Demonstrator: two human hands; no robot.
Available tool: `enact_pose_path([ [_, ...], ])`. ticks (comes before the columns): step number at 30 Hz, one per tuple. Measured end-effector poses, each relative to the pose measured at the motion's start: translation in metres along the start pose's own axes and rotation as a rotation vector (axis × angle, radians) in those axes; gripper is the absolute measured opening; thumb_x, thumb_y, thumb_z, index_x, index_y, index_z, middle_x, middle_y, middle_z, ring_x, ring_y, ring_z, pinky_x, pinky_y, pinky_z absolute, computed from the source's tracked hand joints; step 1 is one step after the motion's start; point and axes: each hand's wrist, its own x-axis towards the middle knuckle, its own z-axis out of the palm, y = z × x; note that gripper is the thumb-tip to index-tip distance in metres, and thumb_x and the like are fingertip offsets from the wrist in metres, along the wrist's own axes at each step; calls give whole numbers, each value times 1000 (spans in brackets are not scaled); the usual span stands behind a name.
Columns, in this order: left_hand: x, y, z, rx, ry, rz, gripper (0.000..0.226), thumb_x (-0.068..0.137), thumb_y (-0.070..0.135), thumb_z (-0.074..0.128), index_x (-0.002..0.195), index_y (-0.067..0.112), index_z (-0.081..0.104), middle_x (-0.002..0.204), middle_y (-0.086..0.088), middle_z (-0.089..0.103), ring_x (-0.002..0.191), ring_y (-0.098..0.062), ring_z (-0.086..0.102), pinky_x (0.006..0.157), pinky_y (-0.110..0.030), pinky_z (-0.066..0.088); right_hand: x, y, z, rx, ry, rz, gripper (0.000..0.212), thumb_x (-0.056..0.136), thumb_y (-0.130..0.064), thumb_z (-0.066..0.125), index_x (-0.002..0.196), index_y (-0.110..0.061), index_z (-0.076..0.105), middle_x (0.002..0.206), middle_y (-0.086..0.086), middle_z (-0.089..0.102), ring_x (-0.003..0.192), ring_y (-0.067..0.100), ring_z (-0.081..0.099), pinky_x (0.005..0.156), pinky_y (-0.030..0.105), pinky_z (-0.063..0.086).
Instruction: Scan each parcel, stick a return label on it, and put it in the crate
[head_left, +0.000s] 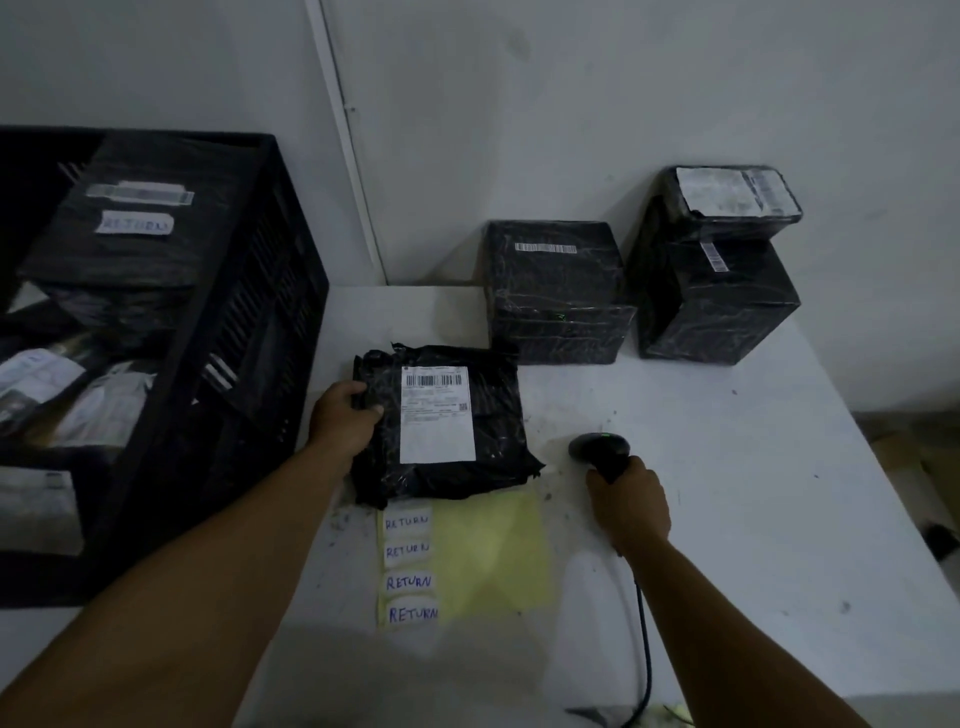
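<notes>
Where the white table (727, 493) meets the crate (249, 322), a flat parcel (488, 415) in crinkled black plastic lies face up, its white shipping label (437, 415) showing a barcode. The left hand (343, 415) grips the parcel's left edge, fingers curled over it and thumb on top. The right hand (631, 504) is wrapped around the handle of a black scanner (600, 449), which has a rounded head with a small green light and a cable trailing toward the table's near edge. Just below the parcel lies a pale yellow backing sheet (493, 556) with four white "RETURN" stickers (410, 566) in a column. Two boxy parcels (556, 296) in glossy black wrap stand against the wall. The slatted black crate holds more parcels, one already marked "RETURN".
</notes>
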Motion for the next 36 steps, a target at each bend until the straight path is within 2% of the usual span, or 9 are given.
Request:
enact_pose_path([
  [4,-5,-9,-5,56,-30,62,49,85,21,74,130,22,56,135,-6,58,111,-18,56,93,-32,49,2,2,1,-40,-8,10,43,90,-43,61,117,-10,58,101,9,62,82,26,59,71,35,51],
  [6,-12,-13,-7,68,-30,88,52,84,26,75,132,24,54,137,-5,56,118,-20,56,98,-35,49,0,3,1,-79,-13,27,61,86,-53,63,129,-10,52,115,14,60,101,33,59,86,44,52],
  [8,-21,-16,-8,110,-31,130,55,84,31,75,134,24,53,140,-6,53,125,-22,53,103,-37,47,-11,3,1,-106,91,36,92,80,-64,67,147,-12,32,138,20,46,125,42,45,100,54,42],
  [10,-33,-19,-10,144,-35,180,55,84,32,75,134,24,52,141,-7,51,127,-22,51,105,-38,45,-31,2,4,-63,284,-24,102,77,-65,70,152,-16,20,146,23,35,130,44,35,103,58,34],
  [13,-60,-29,-14,206,3,276,49,84,27,75,129,22,56,134,-6,50,122,-21,51,100,-30,42,-59,0,16,32,416,-305,76,82,-50,74,142,-15,43,135,19,48,121,40,44,98,56,38],
  [17,-100,-48,-19,318,86,347,34,80,22,78,111,20,63,117,-6,54,109,-27,55,89,-35,49,-88,-6,45,-10,84,-651,23,90,-28,70,109,-16,73,105,5,71,96,25,63,82,37,52],
  [23,-132,-61,-16,574,-27,540,47,69,31,86,110,22,66,111,-2,54,104,-26,50,86,-40,46,-79,-9,65,-236,-90,-503,30,96,-30,56,120,-17,67,112,7,63,101,24,59,83,32,51],
  [26,-127,-49,-14,640,14,498,49,71,27,83,115,24,64,116,-3,52,110,-28,47,93,-43,42,-79,-2,67,-320,-129,-509,34,95,-36,58,126,-22,63,123,6,56,113,26,50,90,36,50],
  [36,-123,-40,-13,629,45,426,36,78,25,77,112,20,67,114,-3,57,106,-29,51,88,-40,45,-109,26,73,-372,-68,-563,31,93,-40,59,121,-28,65,116,3,58,104,25,52,85,35,49],
])
